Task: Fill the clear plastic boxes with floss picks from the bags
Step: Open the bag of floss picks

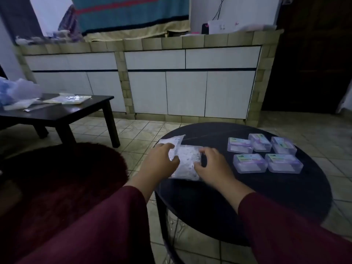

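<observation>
Bag position: I am keeping the bag of floss picks (187, 164) flat on the round black table (266, 197), at its left part, so that both hands can work it.
Boxes: five clear plastic boxes (264, 153) are standing grouped well to the right, lids apparently shut, not yet filled.
Left hand (162, 161): I am gripping the bag's left edge, fingers curled over it.
Right hand (213, 164): I am pinching its right side, thumb underneath.
Second bag (172, 141): lying just behind, partly overlapped.

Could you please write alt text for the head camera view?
Both hands, left hand and right hand, grip a clear bag of floss picks on a round black table. Five closed clear plastic boxes sit to the right.
</observation>
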